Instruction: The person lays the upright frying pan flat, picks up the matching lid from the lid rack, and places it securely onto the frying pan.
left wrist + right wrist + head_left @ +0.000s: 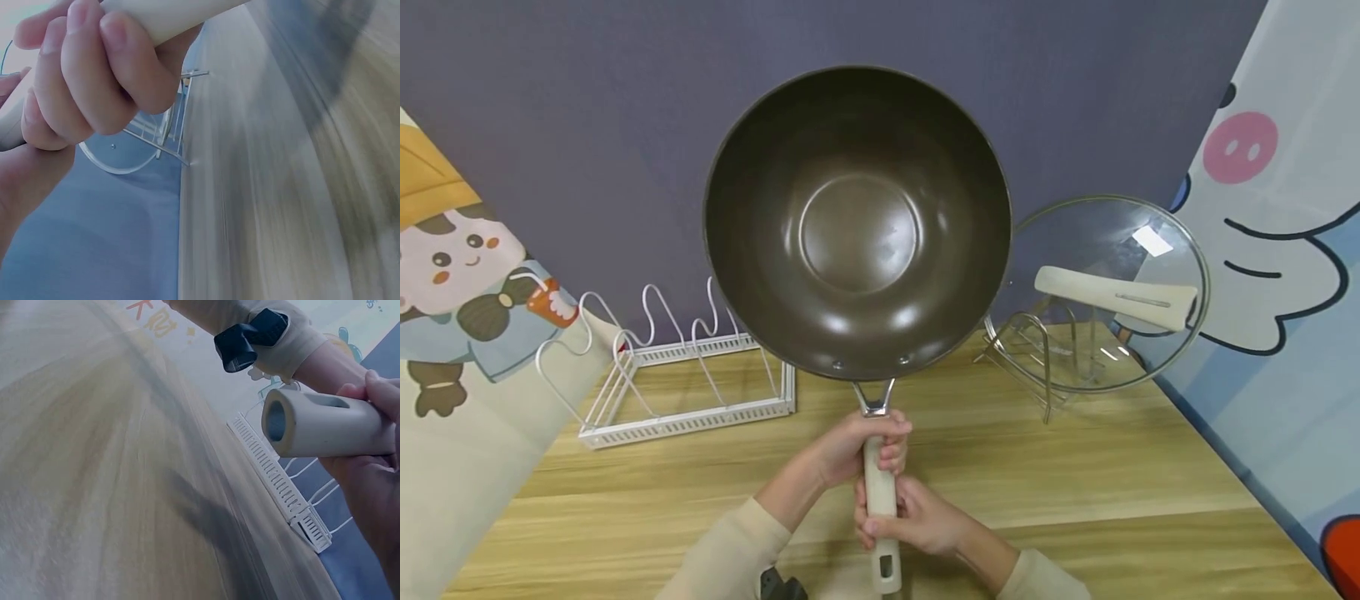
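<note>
Wok (pixel 859 221) raised over the table (pixel 700 492), inside facing us, we look left to right. At its eight o'clock sits a white wire rack (pixel 692 422). At six o'clock our left hand (pixel 861 446) curls its fingers round the pale handle (pixel 881 496), just below the metal bracket; our right hand (pixel 921 517), lower and towards five, grips near the hanging hole, thumb across the front. Towards half past three a glass lid (pixel 1112 250) stands in a metal stand (pixel 1047 367); whether the rim touches it, we cannot tell. With the weight all above our hands, we think a loosened grip could let the wok twist; swinging towards eight might knock the rack, towards four the lid.
</note>
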`<state>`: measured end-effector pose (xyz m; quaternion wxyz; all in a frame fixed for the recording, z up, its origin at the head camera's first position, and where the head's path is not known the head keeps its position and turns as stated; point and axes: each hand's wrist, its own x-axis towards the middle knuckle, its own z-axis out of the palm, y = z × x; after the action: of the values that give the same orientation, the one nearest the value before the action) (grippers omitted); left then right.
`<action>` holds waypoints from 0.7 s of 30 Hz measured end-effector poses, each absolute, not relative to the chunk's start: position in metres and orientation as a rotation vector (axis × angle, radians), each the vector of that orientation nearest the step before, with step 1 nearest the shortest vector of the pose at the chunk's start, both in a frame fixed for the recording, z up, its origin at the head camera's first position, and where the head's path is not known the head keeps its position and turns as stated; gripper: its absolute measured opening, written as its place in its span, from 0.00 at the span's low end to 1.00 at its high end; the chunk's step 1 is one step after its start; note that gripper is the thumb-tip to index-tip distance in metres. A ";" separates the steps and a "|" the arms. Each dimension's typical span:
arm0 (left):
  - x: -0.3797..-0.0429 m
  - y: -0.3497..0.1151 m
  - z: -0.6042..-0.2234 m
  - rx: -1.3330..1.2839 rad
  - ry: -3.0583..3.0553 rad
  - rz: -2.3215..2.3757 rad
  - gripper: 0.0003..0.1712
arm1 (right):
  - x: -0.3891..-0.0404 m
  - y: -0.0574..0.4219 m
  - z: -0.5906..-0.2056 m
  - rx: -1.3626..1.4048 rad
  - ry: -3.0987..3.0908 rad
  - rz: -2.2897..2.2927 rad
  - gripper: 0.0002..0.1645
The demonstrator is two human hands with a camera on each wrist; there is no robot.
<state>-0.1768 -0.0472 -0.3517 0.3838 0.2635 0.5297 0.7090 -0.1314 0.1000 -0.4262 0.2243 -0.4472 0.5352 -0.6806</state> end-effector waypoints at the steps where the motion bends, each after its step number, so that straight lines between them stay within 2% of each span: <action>1: -0.177 -0.047 -0.352 0.681 1.358 1.806 0.14 | -0.131 0.101 -0.426 -1.235 1.476 -1.877 0.16; 12: -0.181 -0.048 -0.364 0.671 1.276 1.833 0.15 | -0.129 0.100 -0.430 -1.121 1.340 -1.877 0.21; 21: -0.184 -0.047 -0.371 0.767 1.212 1.836 0.18 | -0.132 0.109 -0.430 -1.117 1.499 -1.776 0.19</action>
<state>-0.1839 -0.0467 -0.3711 0.3950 0.3025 0.4778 0.7240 -0.1320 0.1088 -0.4299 0.2778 -0.4161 0.5586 -0.6616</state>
